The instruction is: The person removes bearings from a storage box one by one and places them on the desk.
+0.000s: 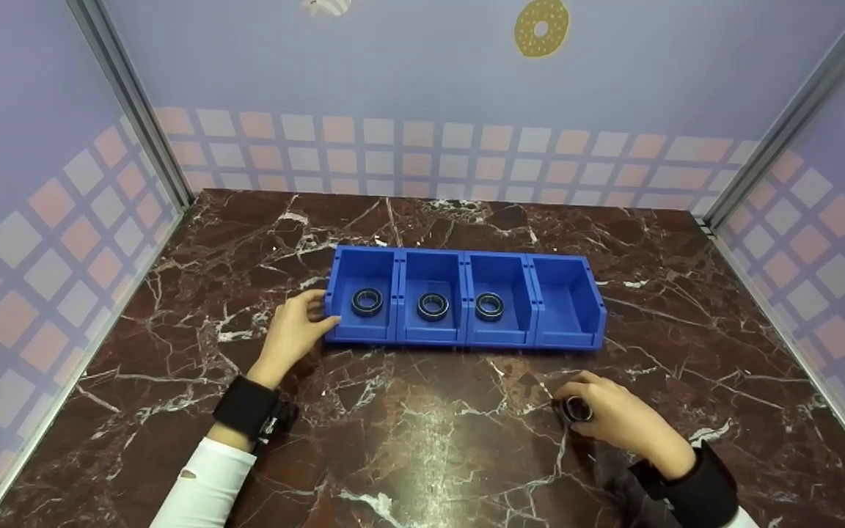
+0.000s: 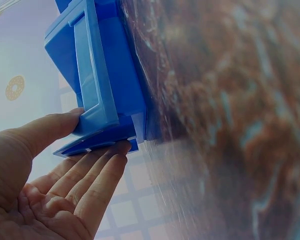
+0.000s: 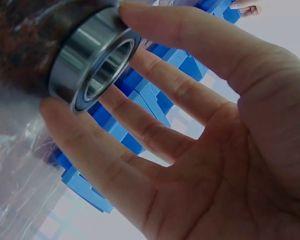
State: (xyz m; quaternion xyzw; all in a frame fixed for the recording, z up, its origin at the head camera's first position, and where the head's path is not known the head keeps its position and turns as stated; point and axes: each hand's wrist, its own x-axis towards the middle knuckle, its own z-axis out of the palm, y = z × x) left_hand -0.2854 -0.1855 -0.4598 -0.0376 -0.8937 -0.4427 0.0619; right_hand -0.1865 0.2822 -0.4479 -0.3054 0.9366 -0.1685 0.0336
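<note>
In the head view, my left hand (image 1: 294, 330) holds the left end of a row of joined blue bins (image 1: 430, 337). In the left wrist view, the thumb (image 2: 65, 122) is at the front corner and the fingers lie along the outer side wall. My right hand (image 1: 617, 411) pinches a ball bearing (image 1: 576, 409) in front of the row's right end. The right wrist view shows that steel bearing (image 3: 92, 57) between thumb and fingertips, close over the table. One bearing lies in each of three bins: the left (image 1: 367, 302), second (image 1: 433, 306) and third (image 1: 489, 306).
The rightmost bin (image 1: 562, 301) shows its bare blue floor. A dark red marbled table (image 1: 408, 425) lies beneath everything. Patterned panels (image 1: 437, 81) stand at the back and both sides, with metal posts (image 1: 760, 110) at the corners.
</note>
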